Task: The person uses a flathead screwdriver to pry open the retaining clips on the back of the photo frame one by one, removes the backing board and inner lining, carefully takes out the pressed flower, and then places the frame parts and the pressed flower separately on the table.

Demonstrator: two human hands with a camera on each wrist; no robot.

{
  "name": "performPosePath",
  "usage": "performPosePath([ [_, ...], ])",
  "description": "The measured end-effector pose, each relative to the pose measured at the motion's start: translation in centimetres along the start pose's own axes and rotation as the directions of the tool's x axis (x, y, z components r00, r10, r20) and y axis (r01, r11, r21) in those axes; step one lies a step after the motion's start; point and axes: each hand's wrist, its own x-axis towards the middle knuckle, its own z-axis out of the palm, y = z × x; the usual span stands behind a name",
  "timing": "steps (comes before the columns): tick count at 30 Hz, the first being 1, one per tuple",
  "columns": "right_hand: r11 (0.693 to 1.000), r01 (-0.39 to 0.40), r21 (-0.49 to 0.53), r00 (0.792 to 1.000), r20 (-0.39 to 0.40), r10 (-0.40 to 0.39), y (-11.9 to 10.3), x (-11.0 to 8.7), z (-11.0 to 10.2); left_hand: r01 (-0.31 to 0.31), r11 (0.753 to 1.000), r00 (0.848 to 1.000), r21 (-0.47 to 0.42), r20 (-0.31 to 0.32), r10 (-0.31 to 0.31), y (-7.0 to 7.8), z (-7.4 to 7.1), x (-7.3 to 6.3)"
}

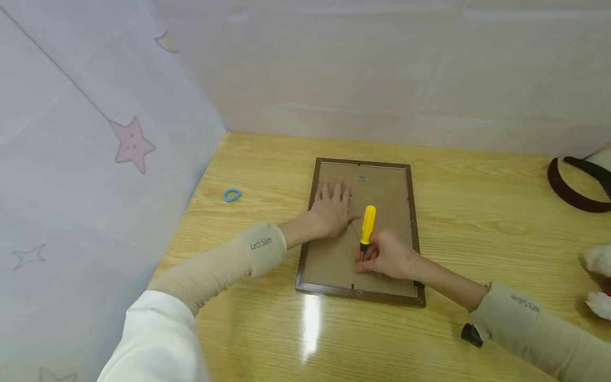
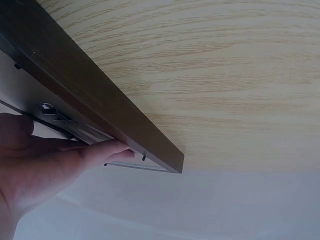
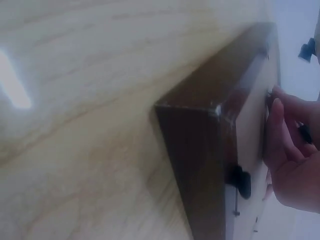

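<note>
A picture frame (image 1: 329, 292) with a dark brown border lies face down, its brown backing board (image 1: 382, 193) and a metal hanger (image 1: 361, 178) facing up. My left hand (image 1: 331, 209) rests on the upper left of the board with its fingers spread. In the left wrist view, fingers of the left hand (image 2: 50, 162) lie over the board beside the border (image 2: 100, 85). Low over the board, my right hand (image 1: 392, 255) pinches a screwdriver (image 1: 368, 225) near its shaft, yellow handle upward. Its tip is hidden by the fingers. The right wrist view shows a black tab (image 3: 242, 181) at the frame's edge.
The wooden table (image 1: 477, 223) meets cloth walls at its back and left. A blue ring (image 1: 232, 190) lies left of the frame. At the far right are a dark red headband (image 1: 568, 196) and white fluffy things (image 1: 599, 260), partly cut off.
</note>
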Motion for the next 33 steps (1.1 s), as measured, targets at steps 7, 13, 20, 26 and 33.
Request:
performPosePath([
  [7,0.999,0.02,-0.045,1.0,0.023,-0.019,-0.6,-0.6,1.3,0.013,1.0,1.0,0.01,0.008,-0.013,0.1,0.4,0.1],
  [13,0.997,0.049,-0.055,0.998,0.033,-0.047,-0.9,-1.3,2.0,0.02,1.0,1.0,0.011,0.008,-0.02,0.1,0.3,0.1],
  [20,0.998,0.047,-0.043,0.998,-0.03,-0.048,-1.1,-1.1,2.5,0.01,0.999,1.0,0.043,-0.002,-0.01,-0.2,0.1,0.2],
  [26,0.999,-0.013,-0.047,0.996,-0.083,0.009,-1.2,-0.7,2.4,0.002,0.999,1.0,0.046,-0.003,-0.001,-0.4,0.1,0.3],
  [33,0.987,-0.096,-0.127,0.993,-0.077,0.086,-2.1,-0.1,2.4,0.017,0.999,1.0,0.041,0.017,-0.017,-0.3,0.1,0.6],
])
